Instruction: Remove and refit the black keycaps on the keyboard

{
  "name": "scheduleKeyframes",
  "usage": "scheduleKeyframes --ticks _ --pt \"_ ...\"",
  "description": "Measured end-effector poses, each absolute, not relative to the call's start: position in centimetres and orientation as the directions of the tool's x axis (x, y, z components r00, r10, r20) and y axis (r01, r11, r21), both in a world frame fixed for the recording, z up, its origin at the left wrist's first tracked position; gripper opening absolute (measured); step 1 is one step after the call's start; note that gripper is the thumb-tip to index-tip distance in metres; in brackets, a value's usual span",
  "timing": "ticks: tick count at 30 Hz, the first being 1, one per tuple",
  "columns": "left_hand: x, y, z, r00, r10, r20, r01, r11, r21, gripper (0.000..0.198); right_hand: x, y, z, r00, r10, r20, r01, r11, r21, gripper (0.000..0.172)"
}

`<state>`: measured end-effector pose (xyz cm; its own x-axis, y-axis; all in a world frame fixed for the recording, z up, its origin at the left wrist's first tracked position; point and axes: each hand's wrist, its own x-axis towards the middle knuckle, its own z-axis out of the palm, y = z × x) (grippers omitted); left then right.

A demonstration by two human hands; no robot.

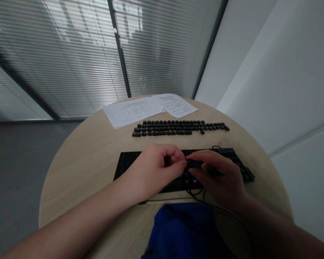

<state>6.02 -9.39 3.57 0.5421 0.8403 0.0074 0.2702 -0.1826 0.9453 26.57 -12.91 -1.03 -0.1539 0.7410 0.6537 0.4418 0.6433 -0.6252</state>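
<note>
While blue cloth (183, 230) bunches at the near side, the right hand (226, 180) pinches a small dark object (194, 164) over the black keyboard (175, 185), and the left hand (153, 169) has fingertips close together at that object's end, can't tell if gripping. Beyond the keyboard, rows of loose black keycaps (170, 128) lie on the round table (75, 169), printed papers (135, 110) behind them, window blinds (159, 54) farthest.

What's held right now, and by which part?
The right hand seems to pinch a small dark piece over the keyboard; which part, and whether the left hand grips it too, cannot be told.
</note>
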Motion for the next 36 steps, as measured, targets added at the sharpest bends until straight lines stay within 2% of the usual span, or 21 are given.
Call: scheduleKeyframes --ticks 8,14,21,27,29,33,36 --pt "5.6 -9.3 4.0 0.552 0.832 0.053 0.346 -0.287 0.893 0.023 26.7 -12.7 -0.5 -0.247 0.691 0.679 0.457 0.701 -0.547 0.029" --pt "5.6 -9.1 4.0 0.547 0.837 0.013 0.319 -0.223 0.921 0.024 26.7 -12.8 -0.5 -0.224 0.668 0.710 0.513 0.700 -0.497 0.023" --pt "6.3 -9.2 3.3 0.520 0.849 -0.094 0.283 -0.067 0.957 0.024 26.8 -12.7 -1.1 -0.170 0.670 0.723 0.536 0.678 -0.503 0.024" --pt "6.1 -8.8 3.7 0.437 0.899 -0.010 0.210 -0.091 0.973 0.023 26.8 -13.1 -1.0 -0.260 0.608 0.750 0.501 0.749 -0.433 0.029" --pt "5.8 -8.7 4.1 0.413 0.910 0.024 0.171 -0.103 0.980 0.022 26.7 -13.2 -1.0 -0.246 0.631 0.736 0.503 0.732 -0.459 0.030" --pt "5.5 -8.7 4.5 0.420 0.907 0.013 0.126 -0.072 0.989 0.023 26.5 -13.2 -0.9 -0.107 0.724 0.681 0.543 0.616 -0.570 0.028" --pt "5.6 -8.6 4.0 0.429 0.903 -0.008 0.116 -0.046 0.992 0.026 27.0 -12.8 -0.6 -0.106 0.752 0.650 0.591 0.574 -0.567 0.026"
